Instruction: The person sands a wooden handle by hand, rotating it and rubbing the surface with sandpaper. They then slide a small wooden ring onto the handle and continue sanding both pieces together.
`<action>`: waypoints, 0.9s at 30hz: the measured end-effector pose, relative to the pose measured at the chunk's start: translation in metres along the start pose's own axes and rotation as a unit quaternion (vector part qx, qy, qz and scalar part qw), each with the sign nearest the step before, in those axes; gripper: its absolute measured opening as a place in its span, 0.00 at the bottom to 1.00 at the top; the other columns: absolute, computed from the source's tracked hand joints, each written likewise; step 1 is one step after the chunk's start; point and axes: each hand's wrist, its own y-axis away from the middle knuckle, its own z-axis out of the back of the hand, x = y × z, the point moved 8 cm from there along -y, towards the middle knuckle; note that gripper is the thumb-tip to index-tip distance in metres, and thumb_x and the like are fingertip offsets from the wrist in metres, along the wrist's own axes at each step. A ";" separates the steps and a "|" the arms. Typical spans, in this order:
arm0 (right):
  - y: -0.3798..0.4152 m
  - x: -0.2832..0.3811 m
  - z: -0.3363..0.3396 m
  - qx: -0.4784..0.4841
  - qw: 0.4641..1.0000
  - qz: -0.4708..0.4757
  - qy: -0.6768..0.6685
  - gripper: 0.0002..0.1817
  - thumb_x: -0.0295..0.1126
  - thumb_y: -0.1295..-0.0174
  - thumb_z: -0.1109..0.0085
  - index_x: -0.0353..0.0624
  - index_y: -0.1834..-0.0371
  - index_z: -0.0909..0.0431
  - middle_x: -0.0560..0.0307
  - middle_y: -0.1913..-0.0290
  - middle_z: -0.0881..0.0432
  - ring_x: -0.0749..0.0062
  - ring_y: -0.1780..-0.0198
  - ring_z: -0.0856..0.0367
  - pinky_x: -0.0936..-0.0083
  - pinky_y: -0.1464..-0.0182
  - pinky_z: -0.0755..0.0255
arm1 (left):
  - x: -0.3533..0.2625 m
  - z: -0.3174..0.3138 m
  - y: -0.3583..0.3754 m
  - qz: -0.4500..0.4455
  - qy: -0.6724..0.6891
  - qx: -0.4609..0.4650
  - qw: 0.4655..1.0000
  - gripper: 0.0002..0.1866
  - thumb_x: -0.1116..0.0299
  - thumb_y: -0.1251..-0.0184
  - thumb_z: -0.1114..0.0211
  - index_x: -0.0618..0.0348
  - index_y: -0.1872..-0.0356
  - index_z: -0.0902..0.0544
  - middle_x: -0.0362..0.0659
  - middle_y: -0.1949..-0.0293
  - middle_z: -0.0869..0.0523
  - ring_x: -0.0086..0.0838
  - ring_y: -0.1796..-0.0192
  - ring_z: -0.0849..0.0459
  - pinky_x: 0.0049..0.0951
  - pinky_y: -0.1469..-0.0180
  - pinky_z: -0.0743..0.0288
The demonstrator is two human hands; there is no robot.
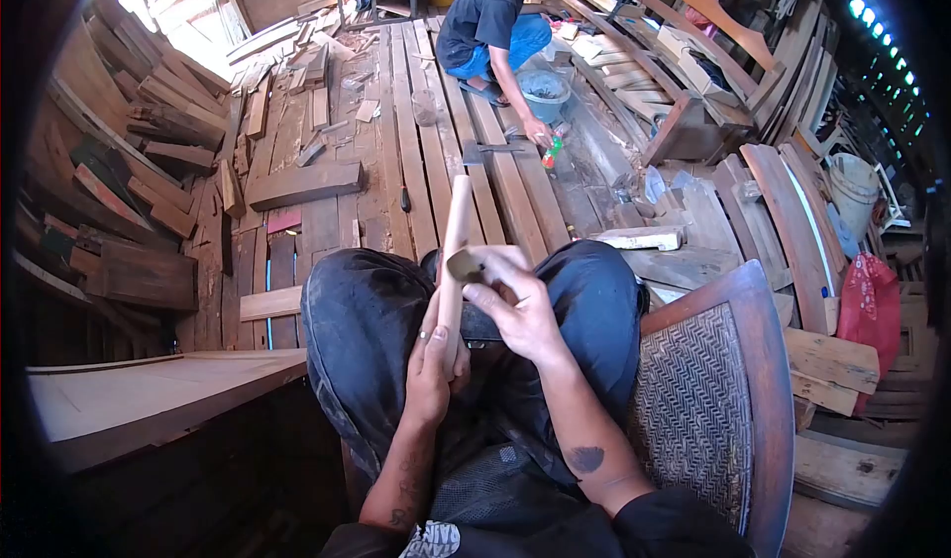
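My left hand (430, 360) is wrapped round the lower part of a pale, smooth wooden piece (457, 223), which stands nearly upright between my knees. Pinched in my right hand (517, 305) is a small brownish piece of sandpaper (463, 265), pressed against the side of the wood about halfway up. The right hand is slightly blurred. My fingers partly cover the lower end of the wood.
A woven-seat wooden chair (693, 409) stands at my right. Ahead, a person (485, 28) crouches beside a bluish bucket (545, 93), one hand near a green and red object (553, 152). A hammer-like tool (490, 150), a thick block (307, 187) and stacked planks (149, 271) lie around.
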 end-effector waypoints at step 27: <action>-0.008 -0.004 0.020 -0.114 0.993 -0.008 -0.022 0.22 0.23 0.31 0.32 0.36 0.34 0.20 0.55 0.41 0.20 0.75 0.46 0.20 0.76 0.42 0.25 | 0.003 -0.006 -0.001 -0.019 -0.081 0.029 0.996 0.33 0.55 0.15 0.55 0.60 0.17 0.43 0.36 0.76 0.29 0.18 0.82 0.35 0.21 0.81 0.41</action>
